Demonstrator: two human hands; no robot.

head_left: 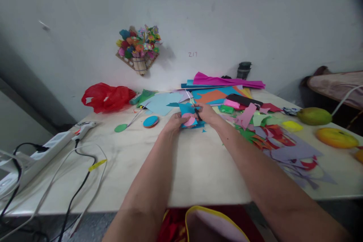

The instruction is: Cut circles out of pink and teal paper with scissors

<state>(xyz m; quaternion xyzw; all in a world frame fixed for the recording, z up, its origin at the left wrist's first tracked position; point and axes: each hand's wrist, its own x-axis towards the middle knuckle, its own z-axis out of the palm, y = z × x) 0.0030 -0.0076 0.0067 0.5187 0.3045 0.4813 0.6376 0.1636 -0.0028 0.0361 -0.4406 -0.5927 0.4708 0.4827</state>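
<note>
My left hand is closed on a piece of blue paper with a round pink paper piece laid against it. In my right hand is a pair of scissors, its fingers wrapped round the dark handles. The scissor blades point up and away, beside the blue paper; whether they touch it I cannot tell. A small blue scrap lies just below my hands. To the left are a stack of blue paper circles and a green paper circle on the table.
Colored paper scraps cover the right side, near a mango and a black phone. Paper sheets lie behind my hands. A red plastic bag sits at back left. A power strip with cables occupies the left edge.
</note>
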